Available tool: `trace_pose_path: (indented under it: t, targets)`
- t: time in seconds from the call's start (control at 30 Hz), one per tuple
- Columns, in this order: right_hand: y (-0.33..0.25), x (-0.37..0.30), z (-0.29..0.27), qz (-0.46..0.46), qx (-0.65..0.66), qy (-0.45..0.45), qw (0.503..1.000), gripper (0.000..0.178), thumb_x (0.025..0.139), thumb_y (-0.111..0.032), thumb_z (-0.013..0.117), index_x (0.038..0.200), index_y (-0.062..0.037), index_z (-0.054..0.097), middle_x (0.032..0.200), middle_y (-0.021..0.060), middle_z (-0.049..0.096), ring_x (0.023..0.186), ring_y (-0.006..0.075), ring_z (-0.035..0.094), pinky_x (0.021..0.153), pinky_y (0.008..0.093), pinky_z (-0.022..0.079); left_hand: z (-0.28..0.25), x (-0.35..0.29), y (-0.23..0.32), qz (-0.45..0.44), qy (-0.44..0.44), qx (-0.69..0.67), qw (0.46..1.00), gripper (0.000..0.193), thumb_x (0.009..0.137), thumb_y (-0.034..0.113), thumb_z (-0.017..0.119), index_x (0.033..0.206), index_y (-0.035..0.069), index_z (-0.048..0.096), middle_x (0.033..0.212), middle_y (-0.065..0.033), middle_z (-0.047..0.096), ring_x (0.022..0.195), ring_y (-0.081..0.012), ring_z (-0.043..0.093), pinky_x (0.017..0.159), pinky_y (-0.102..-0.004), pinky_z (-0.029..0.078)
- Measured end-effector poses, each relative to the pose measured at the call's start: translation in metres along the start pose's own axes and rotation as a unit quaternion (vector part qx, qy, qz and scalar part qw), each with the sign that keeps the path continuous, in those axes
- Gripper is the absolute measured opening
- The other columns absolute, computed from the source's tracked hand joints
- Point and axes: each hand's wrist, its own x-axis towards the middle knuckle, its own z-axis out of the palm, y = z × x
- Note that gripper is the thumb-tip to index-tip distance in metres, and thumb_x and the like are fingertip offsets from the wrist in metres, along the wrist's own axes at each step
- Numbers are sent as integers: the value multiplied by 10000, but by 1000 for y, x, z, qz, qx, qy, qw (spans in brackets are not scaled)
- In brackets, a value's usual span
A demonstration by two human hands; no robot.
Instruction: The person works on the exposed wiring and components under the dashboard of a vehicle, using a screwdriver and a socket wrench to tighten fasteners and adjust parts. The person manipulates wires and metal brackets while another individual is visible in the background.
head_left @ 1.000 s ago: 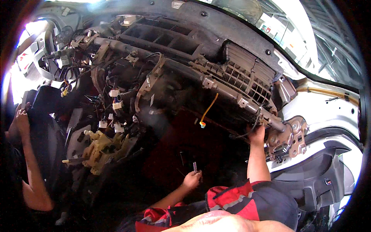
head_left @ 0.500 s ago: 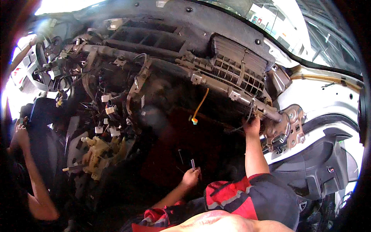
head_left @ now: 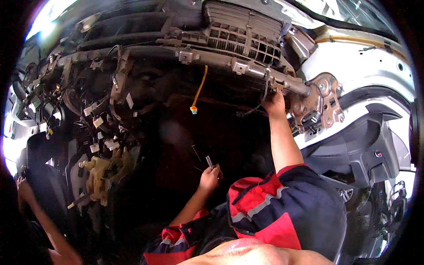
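Note:
My left hand (head_left: 209, 177) is closed around a short shiny metal rod-shaped tool (head_left: 209, 161) that points upward, low over the dark footwell. My right hand (head_left: 274, 106) is raised to the right end of a metal cross beam (head_left: 212, 58). Its fingers look bent in at a small bracket (head_left: 277, 85) under the beam; shadow hides what they hold. A dark cable (head_left: 265, 93) hangs beside these fingers. To the right, a brown metal mounting plate (head_left: 328, 90) with holes joins the beam's end.
A yellow wire (head_left: 201, 86) with a small connector dangles below the beam. Loose wiring and white connectors (head_left: 98, 122) hang at left, above a beige plastic part (head_left: 98, 176). Another person's arm (head_left: 44, 221) shows at far left. A dark door panel (head_left: 349, 145) stands at right.
The view has shifted, so the beam and wiring sit higher and further left in the picture. My right hand stays at the beam's end, and my left still holds the metal tool.

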Motion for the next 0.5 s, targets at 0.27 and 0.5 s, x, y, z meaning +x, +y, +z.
trace_pose_path:
  t: [0.27,0.5]
  targets:
    - [-12,4,-12,17,-24,62,998,253,903,-261,551,1129,-151,584,1112,34,611,1077,214,536,990,395,382,5,-8,10,-22,10,32,999,342,955,305,465,691,93,508,603,-14,516,497,-117,455,442,-267,352]
    - [4,3,1,4,32,-1,999,241,851,-234,614,1044,-88,615,1043,68,647,971,240,600,919,435,472,1,-9,8,-23,25,33,999,315,954,329,477,741,102,531,624,-9,536,486,-108,447,425,-254,339]
